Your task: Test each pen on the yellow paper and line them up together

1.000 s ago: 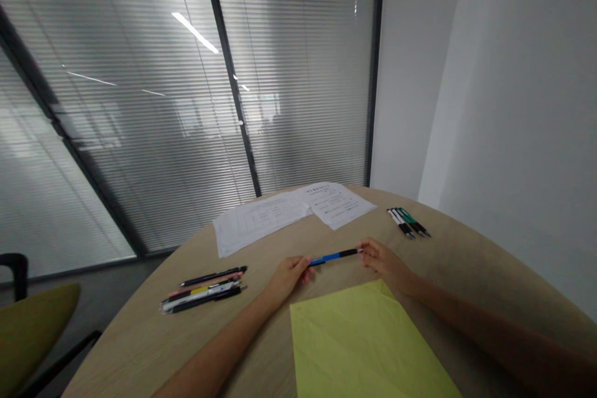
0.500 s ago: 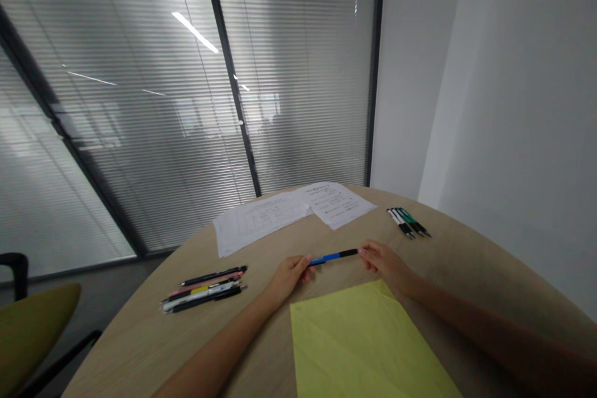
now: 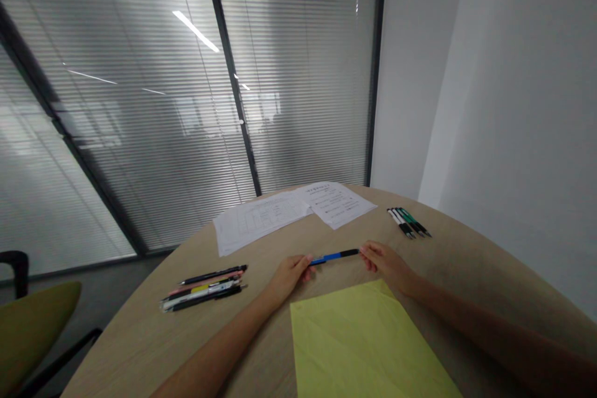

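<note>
A blue pen (image 3: 332, 257) with a black grip is stretched level between my two hands, just beyond the yellow sheet. My left hand (image 3: 293, 273) pinches its left end between thumb and fingers. At the black end, the fingertips of my right hand (image 3: 379, 258) are closed on the tip. Below the pen lies the yellow sheet of paper (image 3: 359, 342), creased and flat on the table. Left of my left hand, several pens (image 3: 205, 289) in black, white, pink and yellow lie side by side. Several white and green pens (image 3: 408, 222) form a row beyond my right hand.
Printed white papers (image 3: 265, 217) overlap at the far side of the round wooden table (image 3: 140, 348). A chair with a green seat (image 3: 41, 329) stands at the left. Behind the table are a glass partition with blinds (image 3: 308, 74) and a white wall (image 3: 513, 106).
Almost nothing differs. Both hands keep hold of the pen's ends, with only a very slight shift of the right hand and pen.
</note>
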Available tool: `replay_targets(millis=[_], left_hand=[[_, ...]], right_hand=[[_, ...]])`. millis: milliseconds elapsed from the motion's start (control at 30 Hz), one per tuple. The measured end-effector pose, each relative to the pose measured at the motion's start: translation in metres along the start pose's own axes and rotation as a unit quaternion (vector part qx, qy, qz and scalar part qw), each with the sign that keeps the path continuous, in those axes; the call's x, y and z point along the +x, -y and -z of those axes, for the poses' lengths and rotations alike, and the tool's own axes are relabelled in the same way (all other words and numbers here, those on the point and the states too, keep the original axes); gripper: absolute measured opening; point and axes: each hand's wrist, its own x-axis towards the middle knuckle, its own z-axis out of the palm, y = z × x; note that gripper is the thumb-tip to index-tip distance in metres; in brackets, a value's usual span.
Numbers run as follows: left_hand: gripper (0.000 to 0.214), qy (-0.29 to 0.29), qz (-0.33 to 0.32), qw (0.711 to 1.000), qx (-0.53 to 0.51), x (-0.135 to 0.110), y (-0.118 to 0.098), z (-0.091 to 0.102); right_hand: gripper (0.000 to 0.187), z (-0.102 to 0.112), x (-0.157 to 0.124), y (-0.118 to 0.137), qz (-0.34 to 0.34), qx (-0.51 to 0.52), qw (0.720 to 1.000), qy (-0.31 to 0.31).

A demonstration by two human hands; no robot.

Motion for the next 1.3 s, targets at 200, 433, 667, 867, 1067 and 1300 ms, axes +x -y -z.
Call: replay_targets(millis=[200,433,667,867,1067,1300], left_hand=[[0.043,-0.008,0.004,1.000,-0.012,0.000,0.000,0.000],[0.046,-0.033,0.016,0.999,-0.027,-0.001,-0.002,0.001],[0.047,-0.066,0.025,0.995,-0.074,-0.002,-0.005,0.002],[0.052,-0.100,0.025,0.989,-0.110,-0.001,-0.007,0.002],[0.051,-0.102,0.023,0.985,-0.140,-0.003,-0.009,0.001],[0.047,-0.083,0.028,0.989,-0.121,-0.003,-0.009,0.001]], right_hand=[[0.027,0.000,0.000,0.003,-0.005,0.076,0.997,-0.010],[0.029,0.002,-0.003,0.015,-0.035,0.146,0.987,-0.048],[0.021,0.007,-0.002,0.015,-0.040,0.091,0.989,-0.106],[0.006,0.025,0.002,0.009,0.034,-0.344,0.935,-0.077],[0.009,0.034,0.006,0.001,0.031,-0.428,0.903,-0.001],[0.021,0.040,0.014,-0.004,0.039,-0.328,0.944,-0.010]])
